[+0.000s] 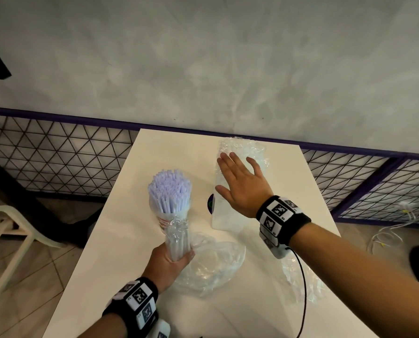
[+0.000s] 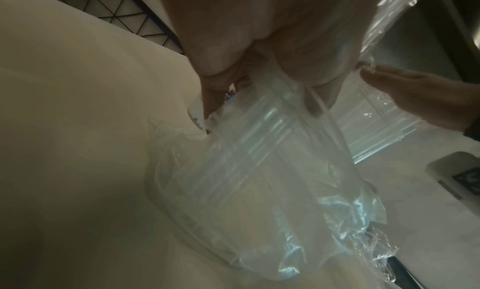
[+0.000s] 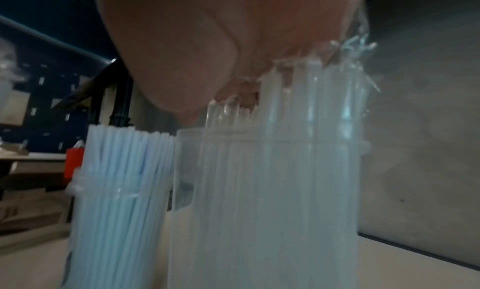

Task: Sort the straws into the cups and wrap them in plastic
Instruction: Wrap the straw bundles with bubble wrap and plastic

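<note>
two bundles in play — left hand (image 1: 170, 261) grips light, slippery wrapped straws (image 1: 178, 240) mid-length; right hand (image 1: 241, 182), fingers spread, presses flat on straws in the cup (image 3: 267, 190) — squeeze gently.

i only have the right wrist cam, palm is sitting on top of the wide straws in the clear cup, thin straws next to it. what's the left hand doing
Observer: The left hand grips a plastic-wrapped bundle of straws, held upright near the front of the table.
Operator: is it clear of the thin straw cup
Observer: In the head view the bundle stands just in front of the cup of thin straws. I cannot tell whether they touch.
Operator: any loose wrap left
Observer: Yes, a crumpled sheet of clear plastic lies on the table beside the left hand, on the right-hand side.
</note>
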A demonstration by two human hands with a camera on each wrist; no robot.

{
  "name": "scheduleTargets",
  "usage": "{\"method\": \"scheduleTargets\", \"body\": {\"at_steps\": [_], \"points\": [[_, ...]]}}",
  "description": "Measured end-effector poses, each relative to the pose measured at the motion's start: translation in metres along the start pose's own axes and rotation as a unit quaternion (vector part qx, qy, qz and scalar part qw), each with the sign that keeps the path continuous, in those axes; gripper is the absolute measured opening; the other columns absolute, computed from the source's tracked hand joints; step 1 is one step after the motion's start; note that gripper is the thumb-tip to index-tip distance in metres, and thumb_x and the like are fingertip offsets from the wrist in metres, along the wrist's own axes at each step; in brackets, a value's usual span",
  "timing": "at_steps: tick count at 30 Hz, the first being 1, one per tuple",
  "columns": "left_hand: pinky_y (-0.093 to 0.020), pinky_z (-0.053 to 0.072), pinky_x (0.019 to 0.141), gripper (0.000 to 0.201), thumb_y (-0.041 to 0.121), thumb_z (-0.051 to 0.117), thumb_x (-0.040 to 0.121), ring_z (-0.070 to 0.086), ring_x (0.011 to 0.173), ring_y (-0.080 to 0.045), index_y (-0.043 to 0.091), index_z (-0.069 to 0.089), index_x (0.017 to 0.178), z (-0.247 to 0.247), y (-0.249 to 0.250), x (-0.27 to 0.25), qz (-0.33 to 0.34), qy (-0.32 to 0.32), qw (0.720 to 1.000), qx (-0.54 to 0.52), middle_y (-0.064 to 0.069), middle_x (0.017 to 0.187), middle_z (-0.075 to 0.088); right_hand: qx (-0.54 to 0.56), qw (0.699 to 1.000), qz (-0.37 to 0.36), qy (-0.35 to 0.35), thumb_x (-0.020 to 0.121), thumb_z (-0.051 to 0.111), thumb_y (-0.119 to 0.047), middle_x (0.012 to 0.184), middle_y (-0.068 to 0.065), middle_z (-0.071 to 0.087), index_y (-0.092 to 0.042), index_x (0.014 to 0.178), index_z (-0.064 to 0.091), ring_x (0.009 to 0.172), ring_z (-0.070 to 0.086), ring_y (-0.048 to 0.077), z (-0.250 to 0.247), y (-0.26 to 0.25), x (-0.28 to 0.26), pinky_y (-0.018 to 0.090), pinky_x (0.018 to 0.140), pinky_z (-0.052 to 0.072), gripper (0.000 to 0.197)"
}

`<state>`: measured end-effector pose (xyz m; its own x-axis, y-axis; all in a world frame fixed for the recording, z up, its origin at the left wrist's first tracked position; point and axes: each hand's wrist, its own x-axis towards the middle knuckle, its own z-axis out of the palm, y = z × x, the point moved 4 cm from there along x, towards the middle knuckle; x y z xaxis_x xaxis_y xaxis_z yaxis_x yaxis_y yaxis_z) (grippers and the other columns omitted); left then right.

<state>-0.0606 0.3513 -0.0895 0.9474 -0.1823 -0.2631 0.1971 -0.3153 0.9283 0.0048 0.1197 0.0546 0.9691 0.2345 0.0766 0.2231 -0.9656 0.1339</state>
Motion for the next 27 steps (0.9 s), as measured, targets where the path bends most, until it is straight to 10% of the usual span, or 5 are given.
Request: {"method": "scheduleTargets", "body": {"at_steps": [6,10,13,23,27], "points": [[-0.015,0.051,0.076,0.014,0.021,0.083,0.078,0.071,0.081,-0.003,0.017,0.076,0.090,0.001,0.008,-0.005,0.014,0.004,1.000,-0.026,0.004,0.085,0.078,0.198,0.955,-0.169,0.146,0.092,0.049,-0.018,0.145,0.000,0.051,-0.017,0.136,0.053,0.127,0.046,0.011,-0.057,-0.049,-0.022,0.032,0.097,0.034,0.045],[-0.011,0.048,0.074,0.019,0.022,0.083,0.079,0.068,0.079,0.005,0.020,0.072,0.093,0.006,0.017,-0.006,0.036,-0.029,0.998,-0.040,0.016,0.084,0.076,0.436,0.887,-0.143,-0.054,0.078,0.070,-0.003,0.130,0.002,0.057,-0.014,0.134,0.056,0.088,0.055,0.000,-0.036,-0.074,-0.039,0.004,0.074,0.039,0.059],[-0.023,0.055,0.086,0.036,0.029,0.084,0.073,0.071,0.096,-0.007,0.022,0.071,0.105,0.010,0.020,-0.006,0.041,-0.079,0.994,-0.067,0.006,0.099,0.077,0.466,0.865,-0.093,-0.161,0.077,0.083,-0.020,0.117,-0.005,0.059,-0.018,0.130,0.060,0.081,0.058,0.014,0.000,-0.083,-0.044,0.020,0.074,0.050,0.058],[-0.028,0.050,0.098,0.040,0.050,0.074,0.072,0.066,0.104,-0.001,0.036,0.067,0.109,0.009,0.016,-0.005,0.030,-0.146,0.989,-0.006,0.008,0.111,0.073,0.487,0.866,-0.066,-0.085,0.076,0.084,-0.027,0.083,-0.007,0.070,-0.019,0.092,0.070,0.074,0.064,0.007,0.021,-0.080,-0.046,0.021,0.070,0.049,0.023],[-0.031,0.050,0.099,0.035,0.044,0.073,0.079,0.066,0.104,-0.002,0.034,0.067,0.112,0.008,0.016,-0.005,0.026,-0.149,0.988,0.010,0.007,0.111,0.074,0.470,0.878,-0.032,-0.087,0.073,0.081,-0.033,0.087,0.004,0.068,-0.011,0.092,0.067,0.081,0.066,0.018,0.033,-0.082,-0.046,0.040,0.076,0.053,0.032]]}}
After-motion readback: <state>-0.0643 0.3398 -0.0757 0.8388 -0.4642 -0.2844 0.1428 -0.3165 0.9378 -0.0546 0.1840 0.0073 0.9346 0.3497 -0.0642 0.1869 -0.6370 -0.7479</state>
